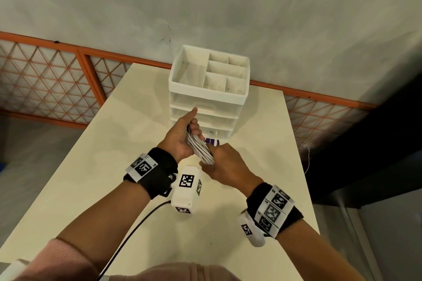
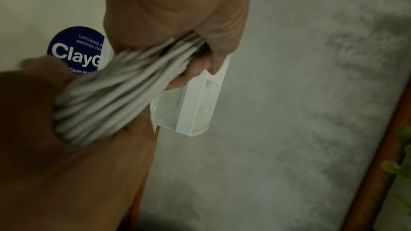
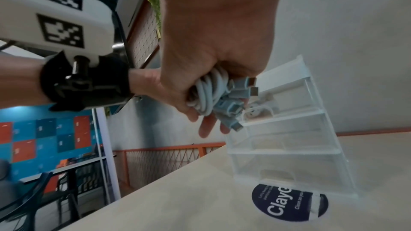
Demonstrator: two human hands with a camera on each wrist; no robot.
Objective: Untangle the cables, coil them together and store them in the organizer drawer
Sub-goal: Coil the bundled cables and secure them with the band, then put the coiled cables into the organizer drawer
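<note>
While both hands hold it above the table [image 1: 96, 166], the cable bundle [image 1: 200, 150] sits between them as a tight coil of white strands. Nearest the person, the right hand [image 1: 226, 166] wraps its curled fingers round the bundle's near end. The left hand [image 1: 182, 137] grips the far end, thumb stretched toward the organizer [image 1: 209, 96]. The coil's long axis runs from the near right to the far left, slanting toward the drawers. In the right wrist view several pale blue plugs [image 3: 235, 104] stick out of the left hand's grip, pointing at the organizer. Just beyond the hands a round dark blue sticker [image 3: 289, 205] lies on the table, at the organizer's foot. Farther on stands the organizer, three clear drawers stacked and all pushed in; the right wrist view shows something white inside an upper drawer, too unclear to name. Its open top tray is split into compartments.
</note>
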